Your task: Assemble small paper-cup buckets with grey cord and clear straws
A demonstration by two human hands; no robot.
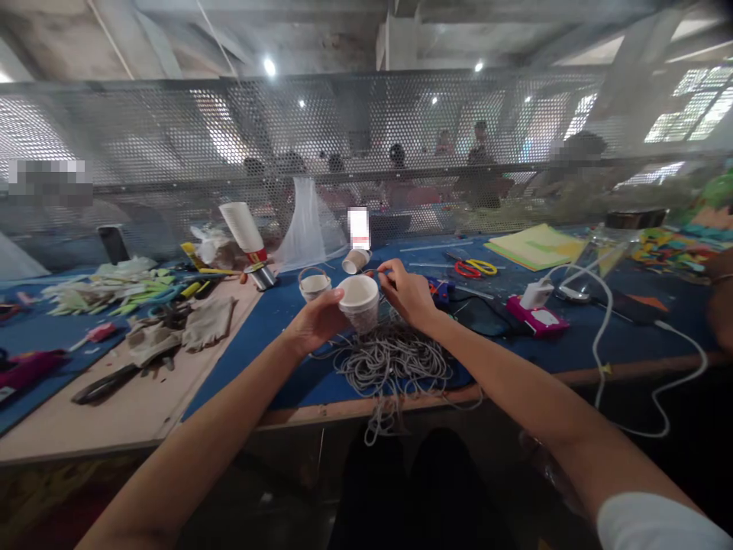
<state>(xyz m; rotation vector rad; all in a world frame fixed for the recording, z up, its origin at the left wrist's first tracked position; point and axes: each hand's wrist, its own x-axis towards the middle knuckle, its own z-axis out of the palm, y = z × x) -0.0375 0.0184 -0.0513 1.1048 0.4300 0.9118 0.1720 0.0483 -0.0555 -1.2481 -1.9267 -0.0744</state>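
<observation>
My left hand (321, 317) grips a white cup (360, 299) by its left side, thumb at the rim. The cup is upright with its opening towards me, and its lower wall looks textured. Beside the cup's right rim, my right hand (405, 294) has its thumb and fingertips pinched together; what they hold is too small to make out. Below both hands lies a tangled heap of grey cord (395, 359), with loops hanging over the table edge. Behind my left hand stands a small white bucket (314, 286) with an arched handle. A cup (356, 262) lies on its side farther back.
To the right are a blue glue gun (440, 290), scissors (475, 267), a pink power strip (538, 315) with a white cable, and yellow paper sheets (535, 246). On the left stand stacked paper cups (240, 225), near gloves (209, 322) and a knife (106, 384). A perforated screen closes the back.
</observation>
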